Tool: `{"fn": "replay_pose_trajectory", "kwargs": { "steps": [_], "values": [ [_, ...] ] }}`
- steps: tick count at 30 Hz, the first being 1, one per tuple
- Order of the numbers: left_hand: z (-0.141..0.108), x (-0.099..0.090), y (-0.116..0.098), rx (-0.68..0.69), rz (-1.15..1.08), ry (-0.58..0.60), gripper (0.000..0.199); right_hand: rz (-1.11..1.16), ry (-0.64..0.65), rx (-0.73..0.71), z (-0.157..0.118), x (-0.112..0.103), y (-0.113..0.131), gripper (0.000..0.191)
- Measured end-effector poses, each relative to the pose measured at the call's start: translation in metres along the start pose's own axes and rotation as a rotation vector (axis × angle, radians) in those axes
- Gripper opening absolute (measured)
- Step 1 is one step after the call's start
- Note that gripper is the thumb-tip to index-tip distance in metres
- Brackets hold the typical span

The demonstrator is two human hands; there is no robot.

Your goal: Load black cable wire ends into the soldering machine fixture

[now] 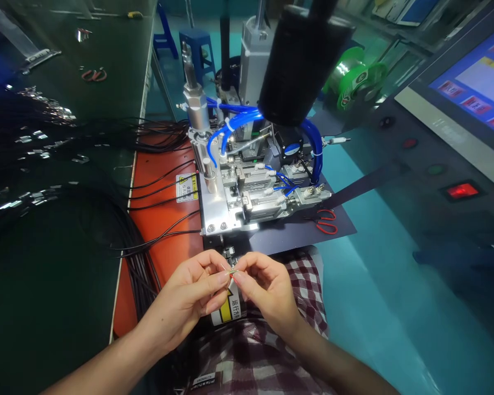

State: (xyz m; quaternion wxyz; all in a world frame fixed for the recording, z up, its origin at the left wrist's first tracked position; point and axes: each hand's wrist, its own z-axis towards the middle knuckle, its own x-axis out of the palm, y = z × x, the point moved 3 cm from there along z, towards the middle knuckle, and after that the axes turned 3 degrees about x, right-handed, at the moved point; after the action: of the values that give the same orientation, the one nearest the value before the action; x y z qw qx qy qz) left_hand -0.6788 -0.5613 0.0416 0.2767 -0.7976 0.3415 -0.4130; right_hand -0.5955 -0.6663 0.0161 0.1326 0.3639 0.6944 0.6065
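My left hand [200, 285] and my right hand [267, 285] meet fingertip to fingertip in front of the machine. Both pinch a tiny part [232, 272] with thin coloured wires, some red and white; its exact shape is too small to make out. Just beyond the fingertips is a small black and metal fixture [229, 253] at the machine's front. Below the hands shows a white label [235, 308] with a yellow mark. The metal machine [216, 206] with blue air tubes [247, 116] stands ahead.
Black cables [138, 274] lie on the orange surface [164, 214] at left, beside a dark green table [45, 285]. Red-handled scissors [327, 222] rest right of the machine. A black cylinder [300, 66] hangs overhead; a control panel [448, 142] stands at right, a green spool [349, 82] behind.
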Motion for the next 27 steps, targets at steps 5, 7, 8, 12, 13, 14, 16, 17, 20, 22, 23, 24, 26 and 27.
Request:
{"fn": "replay_pose_trajectory", "kwargs": {
  "steps": [5,7,8,12,13,14,16,17,20,22,23,24,26,27],
  "values": [
    [0.0,-0.001,0.0,0.004,0.0,0.008,0.015,0.014,-0.009,-0.001,0.002,0.001,0.002,0.012],
    [-0.001,-0.001,0.0,0.012,-0.004,0.01,0.014,0.022,-0.002,0.004,0.002,0.001,0.001,0.012],
    [-0.001,-0.001,0.0,0.012,-0.007,0.011,0.014,0.027,0.005,0.008,0.002,0.001,0.0,0.012],
    [-0.002,0.0,-0.001,-0.004,-0.028,0.017,0.014,0.036,0.066,0.012,0.004,0.0,-0.002,0.013],
    [-0.002,0.0,-0.001,-0.015,-0.031,0.019,0.014,0.02,0.085,0.0,0.005,-0.002,-0.001,0.012],
    [-0.002,0.0,-0.001,-0.03,-0.03,0.023,0.015,-0.01,0.108,-0.023,0.007,-0.004,0.001,0.011],
    [-0.001,0.001,-0.001,-0.072,-0.015,0.033,0.016,-0.106,0.169,-0.101,0.011,-0.008,0.008,0.009],
    [-0.001,0.001,-0.001,-0.088,-0.005,0.036,0.017,-0.162,0.208,-0.144,0.013,-0.011,0.012,0.008],
    [0.0,0.001,0.0,-0.112,0.04,0.025,0.016,-0.295,0.338,-0.222,0.019,-0.017,0.022,0.006],
    [-0.001,0.001,0.001,-0.11,0.064,0.005,0.016,-0.333,0.388,-0.232,0.02,-0.019,0.026,0.007],
    [-0.001,0.001,0.002,-0.106,0.073,-0.004,0.015,-0.341,0.398,-0.233,0.02,-0.02,0.027,0.007],
    [-0.001,0.001,0.002,-0.097,0.079,-0.015,0.015,-0.344,0.398,-0.232,0.02,-0.02,0.027,0.007],
    [0.0,0.001,0.002,-0.071,0.091,-0.036,0.014,-0.316,0.359,-0.204,0.018,-0.019,0.024,0.006],
    [0.0,0.001,0.002,-0.055,0.098,-0.048,0.013,-0.281,0.32,-0.173,0.017,-0.019,0.022,0.007]
  ]
}}
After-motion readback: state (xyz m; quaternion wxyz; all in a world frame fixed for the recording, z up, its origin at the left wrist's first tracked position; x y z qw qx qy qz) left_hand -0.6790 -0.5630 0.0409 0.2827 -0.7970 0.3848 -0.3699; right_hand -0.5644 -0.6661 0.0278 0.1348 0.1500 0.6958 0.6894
